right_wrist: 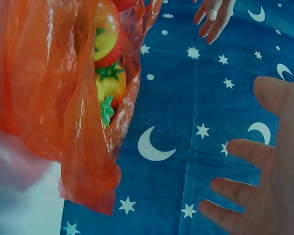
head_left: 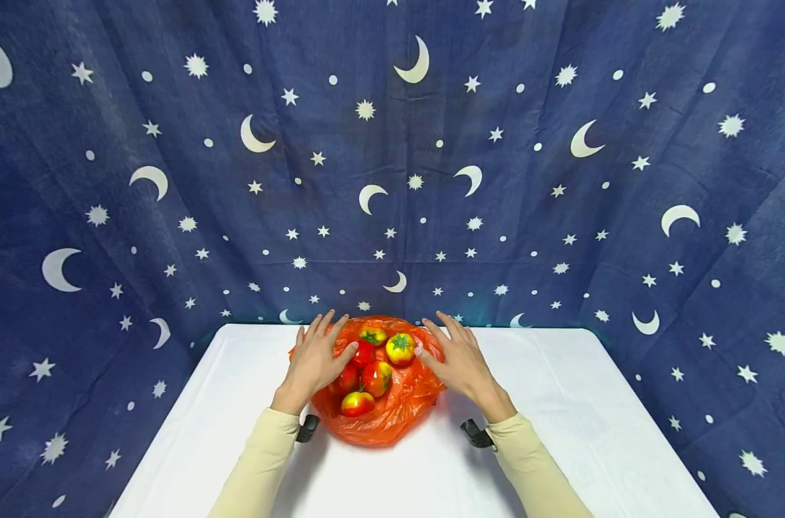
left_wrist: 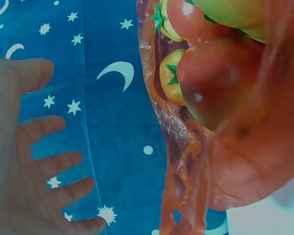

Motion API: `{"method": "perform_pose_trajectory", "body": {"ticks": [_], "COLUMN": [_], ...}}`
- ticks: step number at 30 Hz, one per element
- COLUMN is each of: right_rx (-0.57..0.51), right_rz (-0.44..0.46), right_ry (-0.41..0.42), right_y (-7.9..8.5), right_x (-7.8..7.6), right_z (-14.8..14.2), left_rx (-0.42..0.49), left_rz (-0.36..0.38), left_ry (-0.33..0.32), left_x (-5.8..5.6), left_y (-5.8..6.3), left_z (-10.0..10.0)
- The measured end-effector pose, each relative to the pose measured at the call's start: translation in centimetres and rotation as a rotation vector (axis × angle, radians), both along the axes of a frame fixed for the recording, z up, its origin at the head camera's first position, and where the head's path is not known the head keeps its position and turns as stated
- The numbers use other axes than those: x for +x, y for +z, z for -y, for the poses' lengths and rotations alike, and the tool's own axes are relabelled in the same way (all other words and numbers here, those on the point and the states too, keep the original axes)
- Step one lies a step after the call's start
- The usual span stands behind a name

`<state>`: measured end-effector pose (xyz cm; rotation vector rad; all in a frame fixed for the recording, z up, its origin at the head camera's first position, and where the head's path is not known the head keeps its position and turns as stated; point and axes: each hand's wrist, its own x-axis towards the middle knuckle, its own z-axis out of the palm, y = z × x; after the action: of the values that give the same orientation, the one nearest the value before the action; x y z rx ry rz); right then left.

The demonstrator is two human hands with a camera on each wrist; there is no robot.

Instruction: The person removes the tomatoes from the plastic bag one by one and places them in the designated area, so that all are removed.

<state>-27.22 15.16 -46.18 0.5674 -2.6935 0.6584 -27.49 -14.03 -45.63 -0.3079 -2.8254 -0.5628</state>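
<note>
A thin orange plastic bag (head_left: 392, 424) lies spread open on the table with several red and yellow tomatoes (head_left: 375, 378) with green tops in it. To its left is my left hand (head_left: 316, 363), fingers spread and straight, holding nothing. My right hand (head_left: 460, 360) stands at the bag's right side, fingers also spread, the thumb near a yellow-topped tomato (head_left: 401, 349). In the left wrist view, a gap shows between the left hand (left_wrist: 44, 156) and the crumpled bag rim (left_wrist: 159, 110). The right wrist view likewise shows the right hand (right_wrist: 255, 171) apart from the bag (right_wrist: 44, 88).
The bag sits toward the back of a white-covered table (head_left: 560, 432). Behind and at both sides hangs a dark blue curtain (head_left: 340, 194) with moons and stars. A black wrist strap (head_left: 476, 434) shows below the right sleeve, another (head_left: 308, 429) at the left wrist.
</note>
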Motion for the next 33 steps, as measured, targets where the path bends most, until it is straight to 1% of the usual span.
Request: {"method": "perform_pose_trajectory", "body": {"ticks": [7,10,17,20,26,29,33], "right_rx": [-0.055,-0.090,-0.159,-0.188,-0.198,-0.194,-0.212], "right_rz": [-0.024,-0.018,0.012,0.020,0.039,0.052,0.042], "right_ry": [0.018,0.026,0.048,0.055,0.066,0.065,0.078], "right_y": [-0.4,-0.5,-0.6,-0.6,-0.7,-0.9,-1.4], "right_x": [0.2,0.4,0.8,1.0,1.2,1.2,1.1], "right_z": [0.8,1.2,2.3,2.8,3.5,3.7,4.0], "left_rx": [0.045,0.059,0.115,0.154,0.228,0.264,0.302], "left_rz": [-0.015,-0.027,-0.023,0.002,0.098,0.124,0.145], "left_ry": [-0.004,-0.007,0.002,0.012,0.035,0.031,0.023], "left_x": [0.1,0.0,-0.3,-0.6,-1.2,-1.5,-1.9], "left_y": [-0.7,-1.0,-1.5,-1.7,-2.3,-2.6,-3.2], "left_z": [0.9,1.2,2.3,2.9,4.2,4.8,5.6]}}
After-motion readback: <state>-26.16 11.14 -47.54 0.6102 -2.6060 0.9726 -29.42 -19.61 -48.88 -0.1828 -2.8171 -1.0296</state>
